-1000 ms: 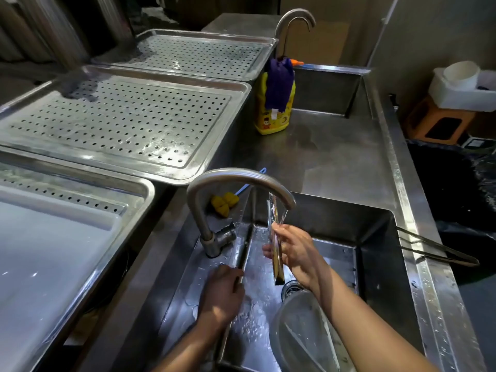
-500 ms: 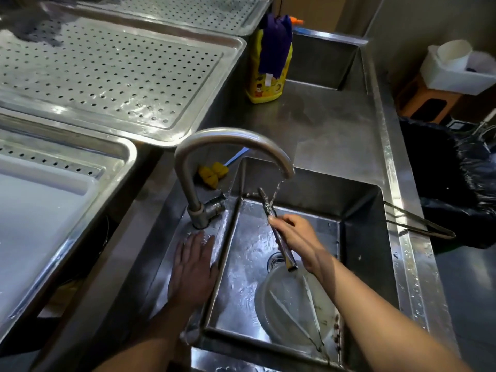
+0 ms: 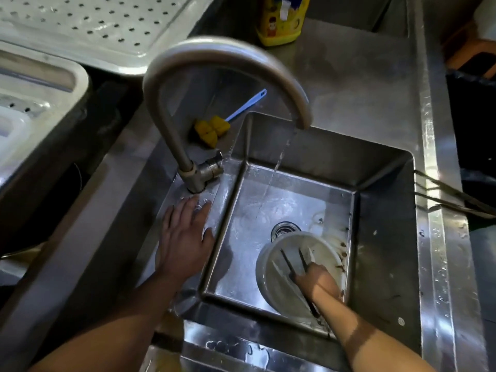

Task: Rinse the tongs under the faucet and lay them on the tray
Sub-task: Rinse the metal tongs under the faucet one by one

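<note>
Your right hand (image 3: 318,283) gripped the tongs (image 3: 294,261) over the bowl (image 3: 271,280), below the faucet (image 3: 225,57), left hand (image 3: 185,237) flat and open; seemingly pre-rinse, you next needed the stream.

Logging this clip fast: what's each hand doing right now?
Left hand: open, flat on the sink ledge.
Right hand: closed on tongs in the bowl.

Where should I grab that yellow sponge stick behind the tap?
Hold the blue handle, coming from the right. It is thin and bare and points away from the faucet. The yellow sponge head lies close behind the faucet's upright pipe, where fingers would likely have less room.
</note>
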`<state>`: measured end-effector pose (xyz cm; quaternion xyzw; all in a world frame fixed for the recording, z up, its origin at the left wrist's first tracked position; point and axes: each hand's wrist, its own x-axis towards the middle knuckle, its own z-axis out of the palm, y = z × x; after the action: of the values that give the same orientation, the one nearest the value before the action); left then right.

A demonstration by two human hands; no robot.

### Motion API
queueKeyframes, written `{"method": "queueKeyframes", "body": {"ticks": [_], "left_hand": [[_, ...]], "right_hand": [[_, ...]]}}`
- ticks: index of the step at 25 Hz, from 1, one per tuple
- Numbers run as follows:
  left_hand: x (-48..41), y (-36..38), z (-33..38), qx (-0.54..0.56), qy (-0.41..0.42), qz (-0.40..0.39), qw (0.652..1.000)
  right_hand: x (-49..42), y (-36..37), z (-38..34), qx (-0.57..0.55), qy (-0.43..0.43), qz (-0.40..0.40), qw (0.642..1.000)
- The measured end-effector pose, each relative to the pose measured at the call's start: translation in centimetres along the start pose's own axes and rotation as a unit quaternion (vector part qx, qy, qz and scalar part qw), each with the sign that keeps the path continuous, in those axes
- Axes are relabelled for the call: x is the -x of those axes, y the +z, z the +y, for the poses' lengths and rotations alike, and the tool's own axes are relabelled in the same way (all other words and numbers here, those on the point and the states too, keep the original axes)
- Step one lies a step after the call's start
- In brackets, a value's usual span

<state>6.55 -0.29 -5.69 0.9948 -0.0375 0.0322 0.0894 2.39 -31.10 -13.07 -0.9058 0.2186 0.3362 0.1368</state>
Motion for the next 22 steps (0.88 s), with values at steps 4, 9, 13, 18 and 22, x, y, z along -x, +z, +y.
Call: {"method": "queueKeyframes", "body": {"ticks": [4, 9, 13, 18, 22], "left_hand": [[0.0, 0.1, -0.1, -0.013, 0.000, 0.006, 1.000], [0.0, -0.2, 0.1, -0.018, 0.002, 0.007, 1.000], [0.0, 0.0, 0.1, -0.019, -0.005, 0.000, 1.000], [0.0, -0.2, 0.3, -0.020, -0.005, -0.004, 1.000], [-0.2, -0.7, 0.8, -0.028, -0.012, -0.023, 0.999]], "right_hand": [[-1.6, 2.0, -0.5, 0.027, -0.008, 0.008, 1.000], [-2.1, 3.4, 0.4, 0.031, -0.022, 0.001, 0.999], [-2.0, 3.1, 0.9, 0.035, -0.022, -0.014, 0.999], [0.2, -0.6, 1.6, -0.076, -0.043, 0.083, 0.993], [1.5, -7.4, 4.0, -0.183, -0.078, 0.197, 0.960]]}}
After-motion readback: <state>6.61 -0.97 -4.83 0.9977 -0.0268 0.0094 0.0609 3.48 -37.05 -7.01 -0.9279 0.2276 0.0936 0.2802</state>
